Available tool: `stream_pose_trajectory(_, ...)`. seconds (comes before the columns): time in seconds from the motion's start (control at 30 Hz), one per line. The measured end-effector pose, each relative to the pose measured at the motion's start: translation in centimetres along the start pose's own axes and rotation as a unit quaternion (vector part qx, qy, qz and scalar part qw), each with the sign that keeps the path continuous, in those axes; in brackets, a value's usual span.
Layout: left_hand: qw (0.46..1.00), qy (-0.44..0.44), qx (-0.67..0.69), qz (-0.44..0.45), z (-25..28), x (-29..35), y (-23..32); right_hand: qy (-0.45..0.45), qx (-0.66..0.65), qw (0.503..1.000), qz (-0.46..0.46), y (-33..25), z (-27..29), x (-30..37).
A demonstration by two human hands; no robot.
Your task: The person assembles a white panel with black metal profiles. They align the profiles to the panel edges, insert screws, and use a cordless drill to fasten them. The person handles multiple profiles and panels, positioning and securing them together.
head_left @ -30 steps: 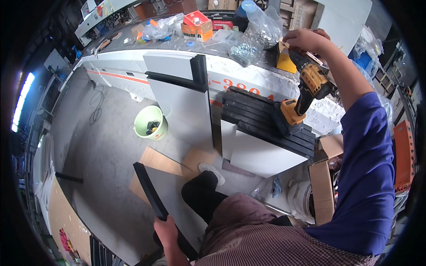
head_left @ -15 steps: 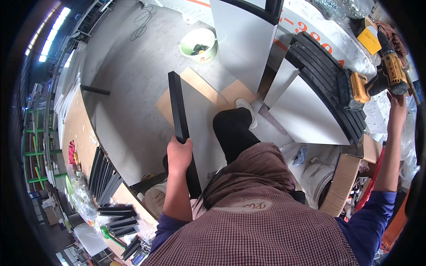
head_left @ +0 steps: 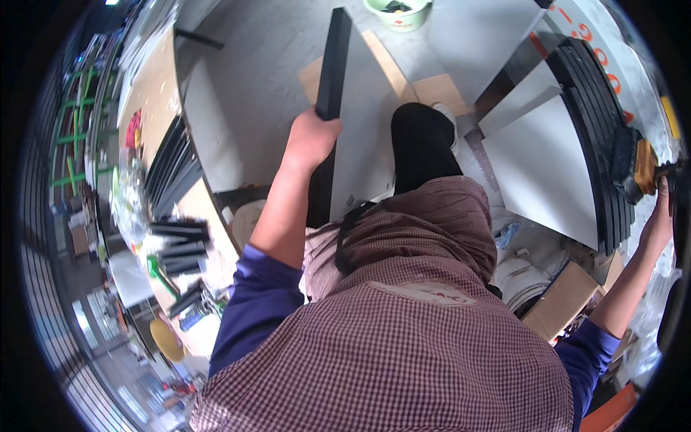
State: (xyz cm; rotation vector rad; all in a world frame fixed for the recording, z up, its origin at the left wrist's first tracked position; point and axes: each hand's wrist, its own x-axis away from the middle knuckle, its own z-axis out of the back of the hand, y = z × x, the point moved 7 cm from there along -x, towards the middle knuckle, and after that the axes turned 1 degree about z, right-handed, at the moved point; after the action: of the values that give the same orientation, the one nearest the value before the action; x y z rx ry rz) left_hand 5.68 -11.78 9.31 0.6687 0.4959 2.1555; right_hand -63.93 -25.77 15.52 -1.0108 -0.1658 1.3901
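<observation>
My left hand (head_left: 314,138) is closed round a long black bar (head_left: 334,68) with a rectangular section. The bar runs away from me along the edge of a pale panel (head_left: 363,151) in front of my legs. At the far right my right hand (head_left: 656,219) grips a yellow and black cordless drill (head_left: 643,169), partly cut off by the picture's rim. Those fingers are largely hidden by the drill. The drill's battery end is beside a stack of black bars (head_left: 594,93), and a white panel (head_left: 547,165) leans against that stack.
A wooden workbench (head_left: 162,86) on my left carries black strips (head_left: 173,169), short black pieces (head_left: 180,252) and a green-handled tool (head_left: 162,277). A pale green bucket (head_left: 399,20) stands ahead. Wooden boards (head_left: 440,92) lie on the floor. A cardboard box (head_left: 561,299) is at lower right.
The view has shifted, so the bucket sits higher and the bench farther right in the picture. My left hand keeps its hold on the bar. The drill is now nearer the right rim.
</observation>
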Motion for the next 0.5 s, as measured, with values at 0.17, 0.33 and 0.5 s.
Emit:
stream_pose_trajectory(0.17, 1.000, -0.011, -0.018, 0.022, 0.4, 0.1, -0.3, 0.017, -0.024, 1.000, -0.001, 0.9, -1.9, -0.8)
stream_pose_trajectory(0.33, 1.000, -0.018, -0.016, 0.013, 0.4, 0.4, -0.2, 0.138, 0.007, 0.989, 0.045, -1.5, -0.5, 0.8)
stream_pose_trajectory(0.5, 0.999, -0.022, -0.008, -0.021, 0.5, 0.6, 0.0, 0.257, 0.068, 0.963, 0.052, -10.1, -2.9, 9.6)
